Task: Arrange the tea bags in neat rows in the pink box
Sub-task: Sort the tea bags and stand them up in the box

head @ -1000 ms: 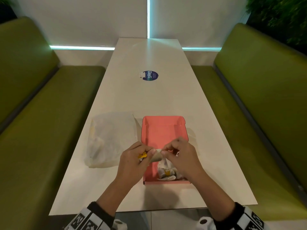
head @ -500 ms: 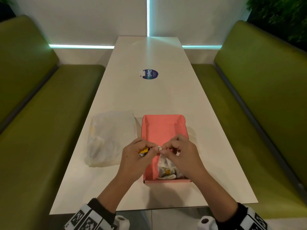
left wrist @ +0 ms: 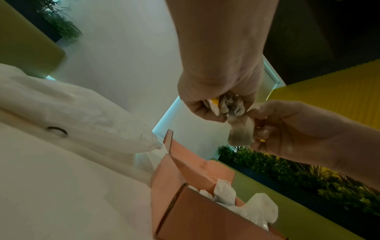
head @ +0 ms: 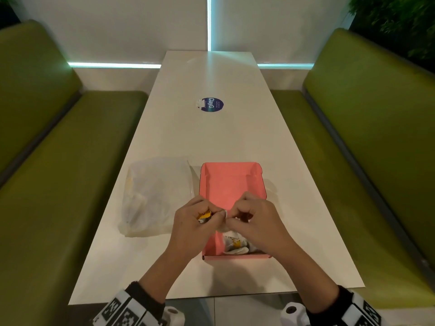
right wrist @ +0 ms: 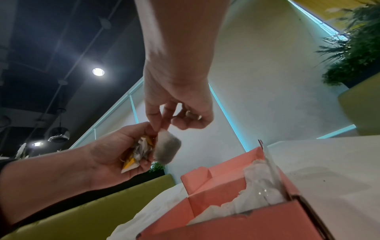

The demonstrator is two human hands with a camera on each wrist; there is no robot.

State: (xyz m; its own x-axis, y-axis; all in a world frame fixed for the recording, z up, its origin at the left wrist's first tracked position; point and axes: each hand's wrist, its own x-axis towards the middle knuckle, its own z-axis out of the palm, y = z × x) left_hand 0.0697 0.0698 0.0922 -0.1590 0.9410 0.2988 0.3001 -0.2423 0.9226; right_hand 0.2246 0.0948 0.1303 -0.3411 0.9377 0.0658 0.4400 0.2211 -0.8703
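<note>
Both hands are up over the near end of the open pink cardboard box (head: 231, 184) on the long white table (head: 211, 137). The left hand (head: 190, 225) clutches a crumpled bunch of white-and-yellow tea-bag wrappers (right wrist: 141, 152) in its curled fingers. The right hand (head: 256, 223) pinches the top corner of a greyish filled tea bag (right wrist: 167, 150), which hangs just above the box. Below, more crumpled white tea bags (head: 235, 243) lie loose in the box's near end. Left of the box lies a translucent white plastic bag (head: 155, 196). Farther up the table, a round dark-blue sticker (head: 212, 104).
</note>
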